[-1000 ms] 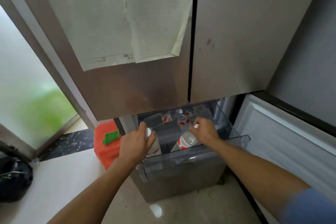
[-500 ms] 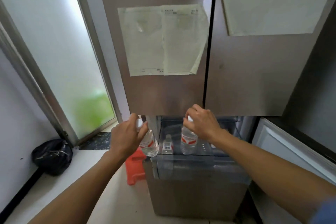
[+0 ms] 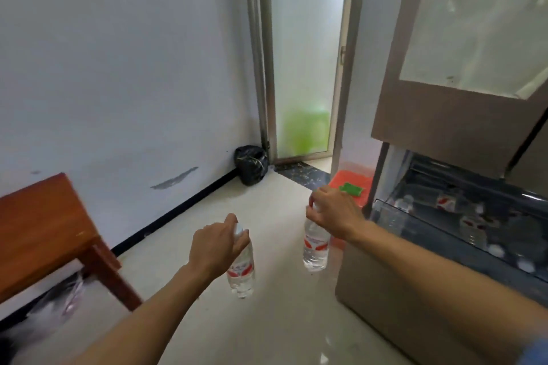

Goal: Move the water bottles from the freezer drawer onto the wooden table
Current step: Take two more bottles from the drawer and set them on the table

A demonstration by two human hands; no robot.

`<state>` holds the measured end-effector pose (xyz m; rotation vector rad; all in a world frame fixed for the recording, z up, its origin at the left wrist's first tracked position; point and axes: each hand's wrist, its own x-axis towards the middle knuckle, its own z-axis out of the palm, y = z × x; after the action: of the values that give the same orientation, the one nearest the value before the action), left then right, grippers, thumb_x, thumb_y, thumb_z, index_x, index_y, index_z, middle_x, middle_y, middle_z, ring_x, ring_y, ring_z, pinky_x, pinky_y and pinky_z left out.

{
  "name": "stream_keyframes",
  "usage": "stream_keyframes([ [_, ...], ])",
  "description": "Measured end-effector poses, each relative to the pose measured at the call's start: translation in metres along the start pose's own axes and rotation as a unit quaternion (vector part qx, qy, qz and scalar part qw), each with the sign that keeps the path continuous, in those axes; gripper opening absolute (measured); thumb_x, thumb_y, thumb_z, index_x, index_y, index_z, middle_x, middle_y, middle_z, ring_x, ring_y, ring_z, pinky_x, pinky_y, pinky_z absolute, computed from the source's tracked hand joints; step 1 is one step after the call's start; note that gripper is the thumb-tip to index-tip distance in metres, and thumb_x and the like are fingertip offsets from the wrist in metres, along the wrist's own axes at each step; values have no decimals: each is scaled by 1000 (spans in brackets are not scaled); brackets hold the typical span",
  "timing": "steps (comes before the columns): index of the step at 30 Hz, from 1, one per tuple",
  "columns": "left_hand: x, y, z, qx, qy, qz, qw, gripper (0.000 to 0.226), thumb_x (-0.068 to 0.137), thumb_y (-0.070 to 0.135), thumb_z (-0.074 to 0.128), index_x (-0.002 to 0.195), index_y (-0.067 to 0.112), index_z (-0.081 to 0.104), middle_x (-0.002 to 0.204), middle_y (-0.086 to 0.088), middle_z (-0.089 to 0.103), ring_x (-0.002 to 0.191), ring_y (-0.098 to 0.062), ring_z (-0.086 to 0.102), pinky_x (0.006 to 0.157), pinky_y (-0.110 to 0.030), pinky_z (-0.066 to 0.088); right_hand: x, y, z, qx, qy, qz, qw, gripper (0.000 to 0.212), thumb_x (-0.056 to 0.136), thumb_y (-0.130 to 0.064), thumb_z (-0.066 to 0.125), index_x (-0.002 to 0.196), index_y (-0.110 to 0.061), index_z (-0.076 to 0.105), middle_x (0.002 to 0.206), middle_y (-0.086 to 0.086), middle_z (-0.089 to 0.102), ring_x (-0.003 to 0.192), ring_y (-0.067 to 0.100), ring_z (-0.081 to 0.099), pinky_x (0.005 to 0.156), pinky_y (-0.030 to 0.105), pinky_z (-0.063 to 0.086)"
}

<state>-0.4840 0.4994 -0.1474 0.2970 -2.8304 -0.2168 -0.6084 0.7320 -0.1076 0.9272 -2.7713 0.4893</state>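
My left hand (image 3: 215,249) grips the cap end of a clear water bottle (image 3: 241,274) with a red label, which hangs upright over the floor. Gripped the same way by my right hand (image 3: 333,215), a second water bottle (image 3: 315,249) hangs just left of the freezer drawer (image 3: 385,213). The drawer stands pulled out at the right and several more bottles (image 3: 471,224) lie inside it. The wooden table (image 3: 38,225) shows its corner and one leg at the far left, well apart from both hands.
A black bag (image 3: 250,164) sits in the far corner beside a frosted glass door (image 3: 305,68). An orange stool (image 3: 351,184) with a green item stands next to the fridge (image 3: 444,98). Pale tiled floor lies between table and fridge. Something clear lies under the table (image 3: 59,302).
Both hands lifted a bottle each out of the drawer and carried them left, away from the fridge. My view swung left, bringing the wooden table into sight.
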Motion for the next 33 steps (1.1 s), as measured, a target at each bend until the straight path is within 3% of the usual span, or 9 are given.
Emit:
stream_keyframes([
  [3, -50, -66, -22, 23, -3, -70, 997, 39, 93, 55, 37, 108, 20, 46, 88, -1, 68, 67, -17, 61, 62, -28, 51, 10, -74, 27, 4, -28, -58, 998, 25, 90, -37, 53, 98, -16, 64, 100, 5, 61, 84, 28, 60, 71, 35, 47],
  [7, -118, -152, -62, 34, 7, -153, 988, 36, 93, 55, 40, 104, 21, 45, 85, 1, 65, 70, -16, 61, 63, -30, 51, 22, -186, 63, 18, -42, -133, 990, 25, 92, -36, 54, 103, -15, 63, 101, 2, 60, 79, 19, 55, 72, 25, 43],
  [15, -248, -324, -147, 100, 23, -248, 963, 35, 94, 52, 41, 107, 20, 47, 91, 0, 65, 74, -16, 57, 59, -28, 36, 24, -429, 147, 60, -94, -209, 971, 20, 91, -39, 57, 98, -21, 59, 101, -2, 59, 80, 14, 57, 75, 25, 51],
  [21, -339, -434, -188, 107, 20, -377, 920, 29, 92, 50, 40, 94, 21, 40, 73, 1, 59, 68, -22, 59, 59, -35, 43, 28, -580, 188, 59, -108, -347, 930, 16, 96, -38, 48, 91, -23, 53, 93, -5, 54, 72, 11, 54, 66, 20, 41],
  [25, -385, -496, -199, 91, 38, -431, 897, 31, 93, 50, 41, 96, 19, 42, 75, 0, 60, 68, -20, 59, 65, -36, 49, 37, -670, 221, 39, -130, -419, 898, 21, 96, -35, 46, 99, -18, 57, 96, 0, 52, 74, 20, 55, 64, 27, 41],
  [29, -413, -564, -205, 117, 36, -474, 872, 31, 95, 51, 39, 102, 20, 43, 77, 3, 57, 71, -17, 57, 60, -30, 39, 55, -754, 264, 36, -156, -460, 873, 21, 97, -36, 43, 98, -19, 55, 96, 0, 51, 71, 19, 52, 60, 29, 41],
  [33, -425, -641, -209, 106, 35, -517, 849, 31, 92, 52, 41, 99, 21, 42, 76, 1, 59, 73, -22, 60, 66, -34, 45, 82, -840, 311, 54, -174, -482, 857, 20, 98, -35, 43, 100, -20, 57, 100, -1, 51, 71, 18, 48, 60, 26, 35],
])
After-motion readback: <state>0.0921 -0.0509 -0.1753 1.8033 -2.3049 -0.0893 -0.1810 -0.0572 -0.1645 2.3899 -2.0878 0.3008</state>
